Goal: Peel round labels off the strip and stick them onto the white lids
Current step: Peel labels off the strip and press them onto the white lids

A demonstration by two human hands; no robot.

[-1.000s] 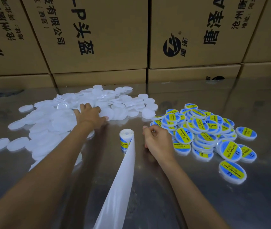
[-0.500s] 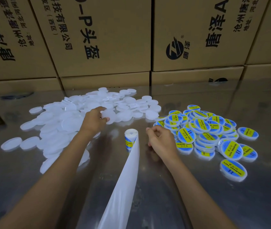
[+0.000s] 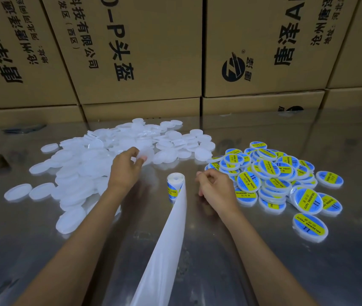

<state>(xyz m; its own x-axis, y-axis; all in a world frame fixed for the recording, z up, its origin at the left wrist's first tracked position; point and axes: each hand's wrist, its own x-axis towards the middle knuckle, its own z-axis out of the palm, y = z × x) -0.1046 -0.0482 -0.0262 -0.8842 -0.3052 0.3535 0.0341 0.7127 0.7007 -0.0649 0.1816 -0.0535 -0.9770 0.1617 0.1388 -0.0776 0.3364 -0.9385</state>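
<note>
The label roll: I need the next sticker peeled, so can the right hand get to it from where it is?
Probably yes. The right hand sits just beside the label roll on the table, with bare steel between them and nothing in the way.

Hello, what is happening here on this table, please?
A person is sticking round labels onto white lids. The left hand pinches one plain lid at the edge of the plain pile. The right hand, fingers curled, rests beside the label roll, which stands between the hands; whether its grip holds a label cannot be seen. The bare strip trails toward the camera. Labelled lids lie heaped on the right.
</note>
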